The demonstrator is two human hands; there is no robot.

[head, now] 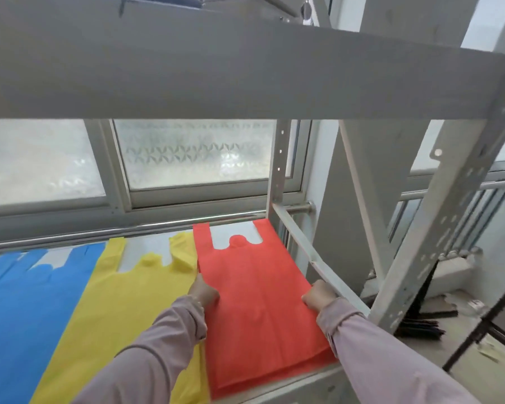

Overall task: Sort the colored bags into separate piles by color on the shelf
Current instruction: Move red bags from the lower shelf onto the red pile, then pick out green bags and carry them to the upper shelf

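Three piles of flat, matte, vest-shaped bags lie side by side on the grey metal shelf, none showing any print: blue bags at 9 o'clock, yellow bags in the middle, red bags at 3 o'clock. Each runs lengthwise from 6 towards 12, handles pointing at the frosted window. The left hand and right hand pinch the red stack's opposite long edges.
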